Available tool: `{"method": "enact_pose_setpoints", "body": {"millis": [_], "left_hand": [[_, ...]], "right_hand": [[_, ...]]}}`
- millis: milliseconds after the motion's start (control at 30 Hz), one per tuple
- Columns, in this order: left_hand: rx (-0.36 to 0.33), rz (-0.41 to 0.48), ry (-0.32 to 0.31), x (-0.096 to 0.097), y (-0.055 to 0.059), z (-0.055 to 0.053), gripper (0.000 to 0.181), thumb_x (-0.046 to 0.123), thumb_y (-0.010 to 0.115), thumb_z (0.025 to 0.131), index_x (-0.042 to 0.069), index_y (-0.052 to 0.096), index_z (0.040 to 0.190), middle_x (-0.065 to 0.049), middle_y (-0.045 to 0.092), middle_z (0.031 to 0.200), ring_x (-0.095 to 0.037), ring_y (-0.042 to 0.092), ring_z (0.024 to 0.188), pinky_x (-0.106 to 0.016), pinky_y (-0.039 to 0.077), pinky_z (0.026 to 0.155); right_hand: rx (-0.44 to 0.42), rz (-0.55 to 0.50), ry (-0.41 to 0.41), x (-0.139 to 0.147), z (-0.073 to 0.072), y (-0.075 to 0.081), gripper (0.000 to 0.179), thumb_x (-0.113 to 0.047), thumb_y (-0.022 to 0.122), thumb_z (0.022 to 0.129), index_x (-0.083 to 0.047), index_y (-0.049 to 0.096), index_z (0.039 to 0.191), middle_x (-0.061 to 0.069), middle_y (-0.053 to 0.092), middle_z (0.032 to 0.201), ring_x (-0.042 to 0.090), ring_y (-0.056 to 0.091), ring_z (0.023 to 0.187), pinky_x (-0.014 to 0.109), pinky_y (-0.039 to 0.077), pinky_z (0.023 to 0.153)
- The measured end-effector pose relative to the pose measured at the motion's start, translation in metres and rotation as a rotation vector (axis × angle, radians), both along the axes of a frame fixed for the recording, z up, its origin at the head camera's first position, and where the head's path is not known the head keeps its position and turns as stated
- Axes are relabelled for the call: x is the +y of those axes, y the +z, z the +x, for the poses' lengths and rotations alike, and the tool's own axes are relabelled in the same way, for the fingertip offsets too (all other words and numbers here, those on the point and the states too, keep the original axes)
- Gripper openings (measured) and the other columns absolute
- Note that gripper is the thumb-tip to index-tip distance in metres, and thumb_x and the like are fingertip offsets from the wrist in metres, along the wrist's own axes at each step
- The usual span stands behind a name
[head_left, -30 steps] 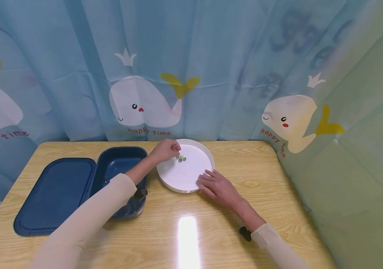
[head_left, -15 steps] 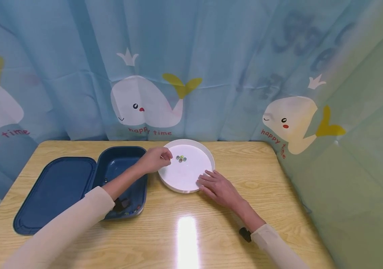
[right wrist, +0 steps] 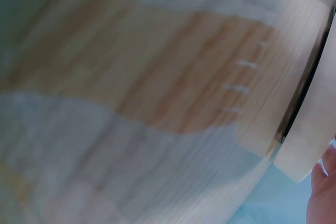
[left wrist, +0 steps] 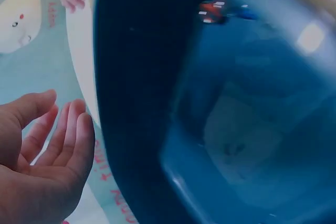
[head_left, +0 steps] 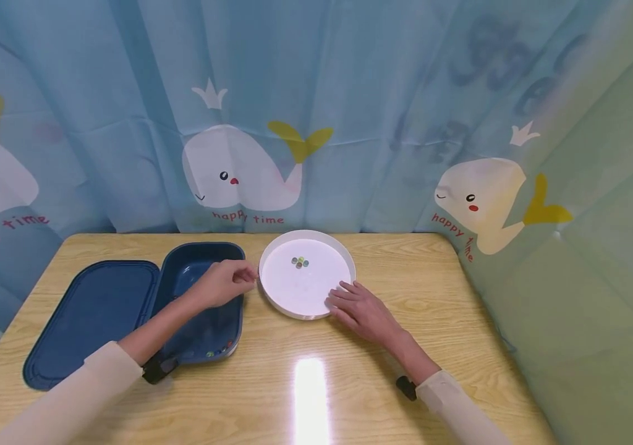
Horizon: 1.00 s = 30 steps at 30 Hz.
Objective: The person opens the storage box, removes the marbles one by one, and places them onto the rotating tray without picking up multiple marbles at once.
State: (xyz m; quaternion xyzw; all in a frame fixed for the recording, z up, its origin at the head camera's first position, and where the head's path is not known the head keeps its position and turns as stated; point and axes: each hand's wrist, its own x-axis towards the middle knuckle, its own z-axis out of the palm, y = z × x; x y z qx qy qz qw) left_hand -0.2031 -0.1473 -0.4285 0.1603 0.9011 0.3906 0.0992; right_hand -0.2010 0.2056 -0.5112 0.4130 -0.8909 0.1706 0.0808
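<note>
My left hand (head_left: 229,283) hovers over the right wall of the blue box (head_left: 196,247). In the left wrist view, its fingers (left wrist: 79,135) bend loosely, with a gap to the thumb and nothing held. A white round tray (head_left: 277,303) stands just right of the box. Several glass marbles (head_left: 300,262) sit clustered on its floor, left of the middle and toward the back. My right hand (head_left: 362,312) rests at the tray's front right rim, fingers relaxed over the edge. More marbles (head_left: 219,350) lie in the box's near corner, with a red one (left wrist: 212,11) seen from the left wrist.
A flat blue lid (head_left: 94,315) lies on the wooden table (head_left: 394,266) left of the box. Behind the table hangs a blue curtain (head_left: 361,93) printed with whales, and it continues down the right side.
My left hand has drawn back leftward from the marbles in the tray to the box's right edge. A marble that it partly hid is now in full sight. The right hand stays put.
</note>
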Motion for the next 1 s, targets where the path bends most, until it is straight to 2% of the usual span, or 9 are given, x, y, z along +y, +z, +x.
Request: {"method": "enact_pose_setpoints", "body": {"millis": [233, 367, 600, 833, 1000], "left_hand": [[-0.008, -0.003, 0.012, -0.025, -0.006, 0.018, 0.014, 0.008, 0.068, 0.094, 0.002, 0.069, 0.107, -0.001, 0.067, 0.093, -0.02, 0.062, 0.087, -0.038, 0.053, 0.078], [-0.005, 0.001, -0.009, -0.037, -0.008, 0.028, 0.013, 0.006, 0.068, 0.093, 0.001, 0.068, 0.105, 0.0, 0.067, 0.091, -0.018, 0.063, 0.085, -0.035, 0.053, 0.075], [-0.071, 0.051, -0.04, -0.051, -0.016, 0.042, 0.013, 0.003, 0.066, 0.093, -0.001, 0.066, 0.105, 0.001, 0.066, 0.089, -0.017, 0.063, 0.084, -0.03, 0.053, 0.072], [-0.13, 0.111, -0.114, -0.06, -0.033, 0.052, 0.013, 0.001, 0.066, 0.093, -0.005, 0.064, 0.105, -0.004, 0.066, 0.09, -0.019, 0.066, 0.085, -0.028, 0.054, 0.072], [-0.155, 0.096, -0.16, -0.062, -0.04, 0.054, 0.014, 0.0, 0.068, 0.091, -0.004, 0.066, 0.105, -0.001, 0.066, 0.089, -0.016, 0.065, 0.083, -0.027, 0.053, 0.071]], "right_hand": [[-0.002, -0.001, 0.004, 0.001, -0.001, -0.002, 0.033, -0.025, 0.063, 0.099, -0.012, 0.069, 0.129, 0.006, 0.064, 0.132, 0.032, 0.05, 0.132, 0.053, 0.03, 0.111], [-0.009, 0.014, -0.004, 0.001, -0.002, -0.003, 0.033, -0.027, 0.061, 0.1, -0.014, 0.068, 0.13, 0.004, 0.063, 0.133, 0.029, 0.048, 0.134, 0.05, 0.029, 0.113], [-0.013, 0.001, -0.007, 0.001, -0.001, -0.002, 0.033, -0.026, 0.062, 0.1, -0.013, 0.068, 0.129, 0.005, 0.064, 0.132, 0.03, 0.049, 0.133, 0.051, 0.029, 0.112], [-0.032, 0.02, -0.01, 0.001, -0.001, -0.001, 0.034, -0.028, 0.06, 0.101, -0.014, 0.068, 0.131, 0.004, 0.063, 0.134, 0.029, 0.047, 0.135, 0.049, 0.027, 0.113], [-0.026, 0.025, -0.013, 0.001, 0.0, 0.0, 0.033, -0.027, 0.06, 0.101, -0.013, 0.068, 0.13, 0.005, 0.063, 0.133, 0.03, 0.048, 0.134, 0.051, 0.028, 0.113]]}}
